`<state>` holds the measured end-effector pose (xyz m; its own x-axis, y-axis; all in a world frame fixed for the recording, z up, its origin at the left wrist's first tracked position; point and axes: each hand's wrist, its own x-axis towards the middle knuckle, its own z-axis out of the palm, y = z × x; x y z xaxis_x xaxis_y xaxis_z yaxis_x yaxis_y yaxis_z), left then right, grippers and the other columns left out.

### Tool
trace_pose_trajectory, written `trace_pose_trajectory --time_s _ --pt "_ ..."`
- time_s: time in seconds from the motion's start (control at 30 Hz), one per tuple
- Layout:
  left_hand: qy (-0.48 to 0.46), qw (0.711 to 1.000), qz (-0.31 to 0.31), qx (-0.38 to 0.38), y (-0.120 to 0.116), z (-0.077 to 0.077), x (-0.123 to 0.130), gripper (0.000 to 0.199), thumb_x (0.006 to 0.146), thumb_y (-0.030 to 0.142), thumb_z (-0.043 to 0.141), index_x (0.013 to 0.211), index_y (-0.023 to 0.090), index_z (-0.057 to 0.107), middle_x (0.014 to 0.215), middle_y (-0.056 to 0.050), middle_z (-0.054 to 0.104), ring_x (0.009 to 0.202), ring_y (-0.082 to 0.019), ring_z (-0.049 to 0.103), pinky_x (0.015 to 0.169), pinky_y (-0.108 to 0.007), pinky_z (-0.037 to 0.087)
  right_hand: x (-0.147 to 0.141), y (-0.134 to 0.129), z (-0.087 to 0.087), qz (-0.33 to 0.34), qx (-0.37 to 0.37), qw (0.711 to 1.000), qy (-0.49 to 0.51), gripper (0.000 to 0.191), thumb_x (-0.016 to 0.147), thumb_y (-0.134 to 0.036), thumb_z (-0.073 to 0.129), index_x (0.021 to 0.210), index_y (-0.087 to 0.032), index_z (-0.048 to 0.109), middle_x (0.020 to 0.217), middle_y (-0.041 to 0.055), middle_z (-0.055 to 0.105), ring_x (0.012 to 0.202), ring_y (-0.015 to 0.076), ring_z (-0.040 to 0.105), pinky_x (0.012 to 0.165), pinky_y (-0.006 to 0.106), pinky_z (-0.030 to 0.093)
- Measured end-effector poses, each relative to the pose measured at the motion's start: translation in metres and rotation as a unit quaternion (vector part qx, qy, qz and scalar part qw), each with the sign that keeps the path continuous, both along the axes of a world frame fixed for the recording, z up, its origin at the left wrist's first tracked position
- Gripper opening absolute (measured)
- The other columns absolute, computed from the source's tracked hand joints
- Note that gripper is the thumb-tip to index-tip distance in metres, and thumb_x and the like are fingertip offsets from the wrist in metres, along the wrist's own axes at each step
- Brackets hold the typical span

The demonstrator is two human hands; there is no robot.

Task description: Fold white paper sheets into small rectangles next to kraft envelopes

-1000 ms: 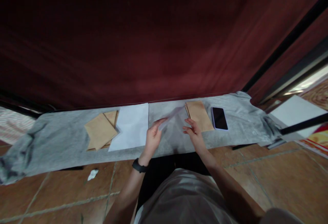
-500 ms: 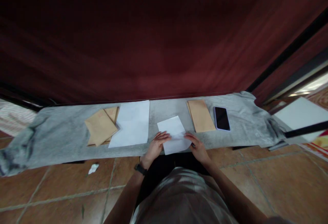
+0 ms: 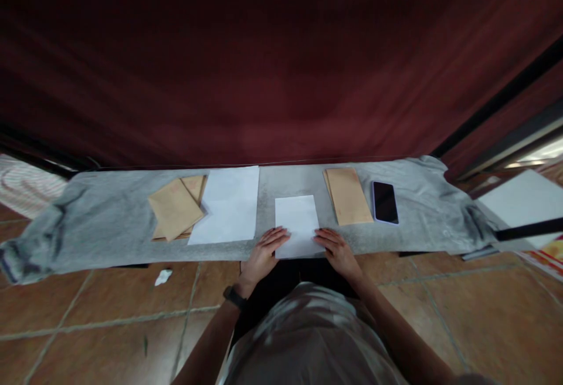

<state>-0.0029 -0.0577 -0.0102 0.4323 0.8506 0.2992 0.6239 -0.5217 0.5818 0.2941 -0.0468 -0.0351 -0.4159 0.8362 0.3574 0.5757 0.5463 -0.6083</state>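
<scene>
A small white sheet of paper (image 3: 297,215) lies near the table's front edge, its long sides pointing away from me. A faint line crosses it at about mid-height. My left hand (image 3: 268,249) grips its left edge, fingers close together on top. At the right edge my right hand (image 3: 336,250) grips it the same way. Both thumbs are hidden from view. To the left are larger white sheets of paper (image 3: 231,203), partly beside several brown envelopes (image 3: 176,209). More brown envelopes (image 3: 349,197) are stacked to the right of the small sheet.
A phone (image 3: 385,203) with a dark screen lies right of the envelopes. Grey cloth (image 3: 109,215) covers the long narrow table, and a dark red curtain (image 3: 281,91) hangs behind it. A crumpled white scrap (image 3: 163,277) is on the tiled floor (image 3: 109,297).
The small sheet has turned from a tilted position to nearly straight, and both hands have moved slightly with it along its edges. The view has shifted a little.
</scene>
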Motion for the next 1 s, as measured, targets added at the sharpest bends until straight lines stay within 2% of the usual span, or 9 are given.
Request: trace_pose_trajectory --time_s 0.13,0.27,0.4,0.6,0.7,0.83,1.0 --pt "0.009 1.000 -0.005 0.005 -0.017 -0.003 -0.008 0.052 0.084 0.001 0.057 0.127 0.028 0.066 0.140 -0.004 0.063 0.135 -0.023 0.054 0.115 -0.054 0.045 0.003 0.000 0.004 0.026 0.004 1.000 -0.017 0.059 0.080 0.004 0.050 0.125 -0.028 0.070 0.136 0.0042 0.066 0.130 0.0232 0.058 0.114 0.053 0.045" --pt "0.012 1.000 0.005 0.016 -0.016 -0.002 -0.011 0.033 0.090 0.009 0.061 0.118 0.025 0.069 0.134 -0.005 0.067 0.131 -0.022 0.058 0.111 -0.051 0.048 0.005 0.003 0.007 0.041 0.005 0.999 -0.022 0.041 0.088 -0.005 0.056 0.118 -0.027 0.073 0.133 0.0044 0.068 0.128 0.0235 0.059 0.112 0.053 0.046" --pt "0.079 0.997 -0.007 0.026 -0.011 0.008 -0.009 0.024 0.096 0.023 0.062 0.119 0.023 0.069 0.130 -0.007 0.070 0.127 -0.023 0.060 0.109 -0.048 0.048 0.004 0.006 0.009 0.034 -0.009 0.999 -0.015 0.025 0.097 -0.019 0.056 0.114 -0.026 0.072 0.128 0.0052 0.071 0.121 0.0229 0.063 0.109 0.050 0.047" --pt "0.172 0.984 -0.030 0.034 -0.003 0.029 -0.006 0.026 0.101 0.030 0.055 0.121 0.020 0.068 0.127 -0.007 0.071 0.122 -0.022 0.063 0.107 -0.042 0.048 -0.001 0.012 0.012 0.007 -0.030 0.999 -0.022 0.024 0.102 -0.032 0.050 0.114 -0.025 0.070 0.120 0.0060 0.073 0.113 0.0239 0.066 0.104 0.048 0.048" --pt "0.215 0.974 -0.052 0.048 -0.001 0.035 -0.004 0.024 0.101 0.028 0.054 0.118 0.018 0.067 0.126 -0.009 0.071 0.119 -0.022 0.064 0.103 -0.040 0.049 -0.002 0.013 0.012 -0.007 -0.032 0.999 -0.023 0.027 0.103 -0.037 0.049 0.113 -0.024 0.070 0.116 0.0068 0.074 0.112 0.0253 0.066 0.102 0.047 0.047" --pt "0.266 0.958 -0.074 0.075 -0.003 0.038 0.000 0.023 0.098 0.016 0.054 0.117 0.016 0.066 0.124 -0.012 0.070 0.119 -0.022 0.063 0.104 -0.039 0.048 0.000 0.012 0.009 -0.008 -0.033 0.999 -0.019 0.029 0.103 -0.041 0.048 0.112 -0.024 0.070 0.117 0.0076 0.074 0.113 0.0261 0.065 0.101 0.047 0.047" --pt "0.266 0.960 -0.073 0.041 -0.005 0.040 0.001 0.025 0.099 0.014 0.051 0.119 0.018 0.065 0.129 -0.011 0.068 0.124 -0.023 0.060 0.108 -0.039 0.044 0.002 0.011 0.010 0.007 -0.039 0.999 -0.023 0.028 0.102 -0.039 0.048 0.110 -0.024 0.070 0.120 0.0071 0.073 0.113 0.0258 0.064 0.101 0.047 0.046"
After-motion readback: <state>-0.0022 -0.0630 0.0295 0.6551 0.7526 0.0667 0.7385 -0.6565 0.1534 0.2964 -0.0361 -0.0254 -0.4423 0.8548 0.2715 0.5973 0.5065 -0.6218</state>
